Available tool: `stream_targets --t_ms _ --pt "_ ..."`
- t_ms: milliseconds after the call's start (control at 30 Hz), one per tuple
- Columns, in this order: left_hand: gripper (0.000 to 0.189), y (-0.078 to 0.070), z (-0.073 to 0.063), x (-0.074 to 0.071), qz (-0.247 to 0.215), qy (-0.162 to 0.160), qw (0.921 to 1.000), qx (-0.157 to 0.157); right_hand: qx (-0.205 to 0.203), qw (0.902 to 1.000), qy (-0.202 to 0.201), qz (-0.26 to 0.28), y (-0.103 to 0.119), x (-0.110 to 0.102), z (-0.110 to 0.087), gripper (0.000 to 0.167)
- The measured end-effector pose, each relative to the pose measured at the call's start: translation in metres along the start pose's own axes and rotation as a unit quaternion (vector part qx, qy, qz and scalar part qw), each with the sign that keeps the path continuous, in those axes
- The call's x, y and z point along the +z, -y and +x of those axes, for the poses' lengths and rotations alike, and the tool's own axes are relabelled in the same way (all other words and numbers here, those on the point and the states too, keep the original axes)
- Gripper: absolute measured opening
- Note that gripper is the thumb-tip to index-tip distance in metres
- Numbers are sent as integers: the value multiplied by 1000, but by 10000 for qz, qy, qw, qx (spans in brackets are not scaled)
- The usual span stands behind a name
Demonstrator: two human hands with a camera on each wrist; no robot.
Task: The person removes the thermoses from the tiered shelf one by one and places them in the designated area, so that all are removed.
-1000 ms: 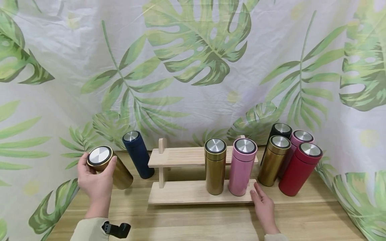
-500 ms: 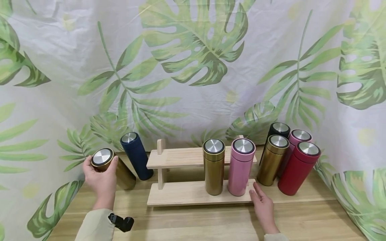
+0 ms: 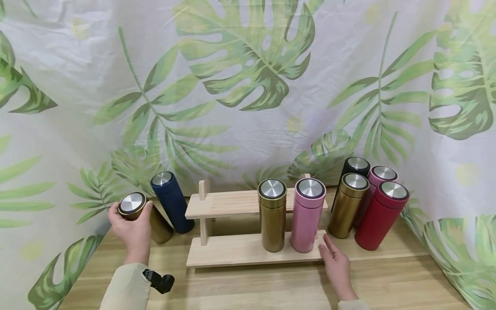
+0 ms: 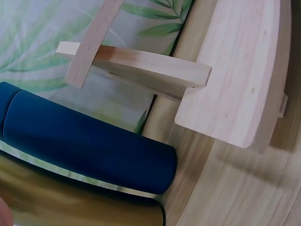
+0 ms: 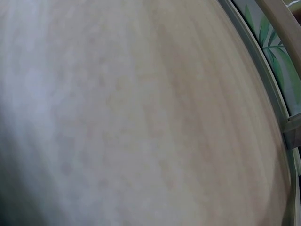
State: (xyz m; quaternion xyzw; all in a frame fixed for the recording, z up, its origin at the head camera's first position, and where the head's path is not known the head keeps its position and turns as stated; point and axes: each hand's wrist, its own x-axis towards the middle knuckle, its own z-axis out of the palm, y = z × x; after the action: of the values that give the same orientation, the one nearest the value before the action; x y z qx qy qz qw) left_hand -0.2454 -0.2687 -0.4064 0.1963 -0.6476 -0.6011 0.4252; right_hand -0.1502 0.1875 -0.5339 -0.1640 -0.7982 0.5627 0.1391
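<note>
My left hand [image 3: 133,234] grips the upper part of a gold thermos bottle [image 3: 160,226] with a silver lid. That bottle stands close beside a navy blue thermos [image 3: 173,206]; in the left wrist view a narrow gap shows between the blue thermos [image 4: 89,141] and the gold one [image 4: 84,200]. My right hand [image 3: 338,267] touches the right end of a two-tier wooden shelf [image 3: 228,249], thumb and fingers extended at the lower board. On that board another gold thermos [image 3: 273,228] and a pink thermos [image 3: 306,224] stand upright, towards the right.
Right of the shelf stand a third gold thermos [image 3: 347,215], a red one [image 3: 379,224], a black one [image 3: 345,178] and a second pink one [image 3: 383,174]. A leaf-print cloth [image 3: 248,137] hangs behind the wooden table [image 3: 240,288]. The upper board [image 3: 226,202] sits further back.
My left hand has moved the held gold thermos slightly right, towards the blue one. The right hand stays at the shelf's end. The head view has shifted slightly.
</note>
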Motion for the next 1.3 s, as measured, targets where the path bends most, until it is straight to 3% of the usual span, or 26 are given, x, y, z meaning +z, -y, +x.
stream_targets --t_ms 200,400,833,1300 --pt "73 -2 10 0 479 165 9986 -150 -7 10000 -7 -13 1 -1 -1 46" --pt "76 -6 20 6 1129 476 9920 -293 22 10000 5 -28 3 -4 0 47" --pt "80 -9 32 8 1493 749 9839 -641 74 9999 63 23 3 -2 1 48" --pt "87 -10 40 8 1921 1206 9716 -668 160 9998 114 -10 3 -1 -1 48"
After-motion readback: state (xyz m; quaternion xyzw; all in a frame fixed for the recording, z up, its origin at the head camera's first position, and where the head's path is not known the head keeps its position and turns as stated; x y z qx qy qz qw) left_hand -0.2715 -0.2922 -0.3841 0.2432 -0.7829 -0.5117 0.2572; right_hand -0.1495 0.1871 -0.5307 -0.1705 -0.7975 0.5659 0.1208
